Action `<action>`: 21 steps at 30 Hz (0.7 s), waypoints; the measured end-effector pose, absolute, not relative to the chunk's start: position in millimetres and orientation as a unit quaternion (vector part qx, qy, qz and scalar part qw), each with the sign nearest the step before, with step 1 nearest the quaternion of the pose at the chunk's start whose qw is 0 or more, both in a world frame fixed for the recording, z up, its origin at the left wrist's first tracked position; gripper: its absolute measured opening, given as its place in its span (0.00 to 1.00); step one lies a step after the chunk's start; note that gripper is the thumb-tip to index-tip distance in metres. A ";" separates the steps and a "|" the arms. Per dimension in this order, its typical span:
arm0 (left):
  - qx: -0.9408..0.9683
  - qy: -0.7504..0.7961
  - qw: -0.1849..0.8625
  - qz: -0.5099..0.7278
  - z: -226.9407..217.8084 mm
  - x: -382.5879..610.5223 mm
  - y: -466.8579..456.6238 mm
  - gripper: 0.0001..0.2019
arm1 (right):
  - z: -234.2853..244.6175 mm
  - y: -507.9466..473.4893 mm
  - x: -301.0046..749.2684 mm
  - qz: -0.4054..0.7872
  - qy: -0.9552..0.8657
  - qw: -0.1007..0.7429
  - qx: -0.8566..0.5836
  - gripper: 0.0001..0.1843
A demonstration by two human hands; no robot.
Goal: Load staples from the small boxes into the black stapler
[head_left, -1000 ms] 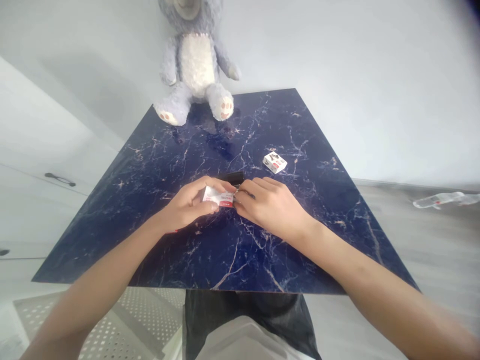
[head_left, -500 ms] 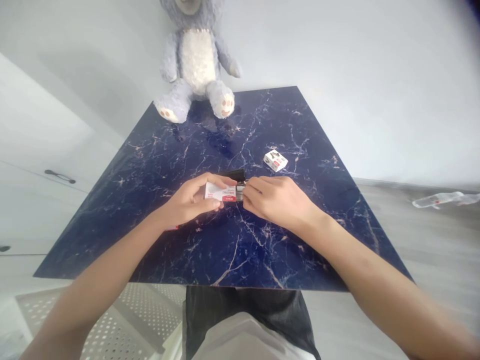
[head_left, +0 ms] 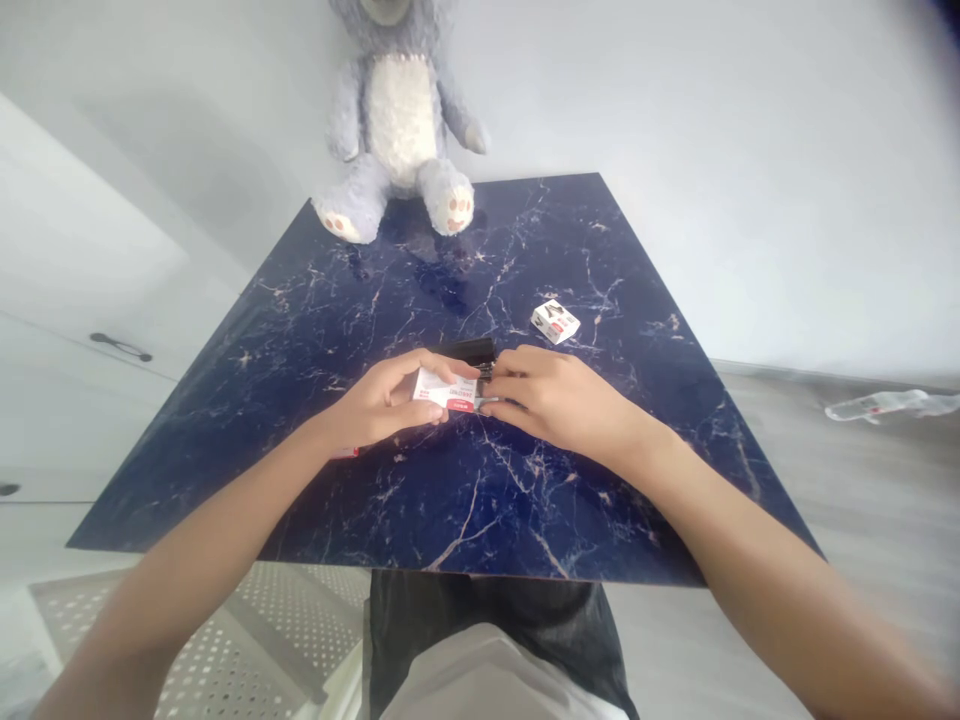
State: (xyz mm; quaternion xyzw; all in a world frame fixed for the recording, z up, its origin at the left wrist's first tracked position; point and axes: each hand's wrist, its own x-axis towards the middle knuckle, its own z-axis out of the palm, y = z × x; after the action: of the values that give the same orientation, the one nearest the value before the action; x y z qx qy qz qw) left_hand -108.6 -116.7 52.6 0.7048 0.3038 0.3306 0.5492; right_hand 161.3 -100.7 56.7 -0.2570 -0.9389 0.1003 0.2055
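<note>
My left hand (head_left: 394,398) holds a small white-and-red staple box (head_left: 457,390) between thumb and fingers, just above the table. At the box's right end, the fingers of my right hand (head_left: 544,390) are closed together; a small pale or silvery piece shows between them and the box, and I cannot tell whether it is a flap or staples. Directly behind the box lies a black object (head_left: 472,350) that looks like a stapler, partly covered by my hands. A red-edged item (head_left: 345,453) peeks out under my left wrist.
Another small white box (head_left: 555,322) with red and black print lies on the dark blue marbled table (head_left: 480,500), beyond my right hand. A large grey-and-white plush bear (head_left: 401,130) sits at the back left edge. Clear plastic packaging (head_left: 874,404) lies on the floor to the right.
My right fingers have shifted slightly at the box's end, and less of the silvery part shows there. The box has tilted a little. The camera view has moved slightly.
</note>
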 end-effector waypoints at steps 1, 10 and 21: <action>0.702 0.306 0.551 0.331 52.3 -109.1 -116.4 0.14 | 56.9 -101.2 160.7 0.106 -0.938 0.204 -0.259 0.13; 0.663 0.294 0.579 0.372 48.6 -113.5 -111.5 0.13 | 56.7 -101.2 158.2 0.193 -0.891 0.268 -0.312 0.07; 0.629 0.289 0.606 0.391 43.9 -113.7 -110.4 0.12 | 63.6 -102.8 157.2 0.298 -0.822 0.329 -0.356 0.14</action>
State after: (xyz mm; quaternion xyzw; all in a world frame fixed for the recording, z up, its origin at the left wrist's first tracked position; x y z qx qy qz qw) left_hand -113.7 -110.4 43.9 0.6291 0.2887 0.3914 0.6064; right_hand 157.2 -102.8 63.6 -0.3561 -0.8221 0.2981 0.3293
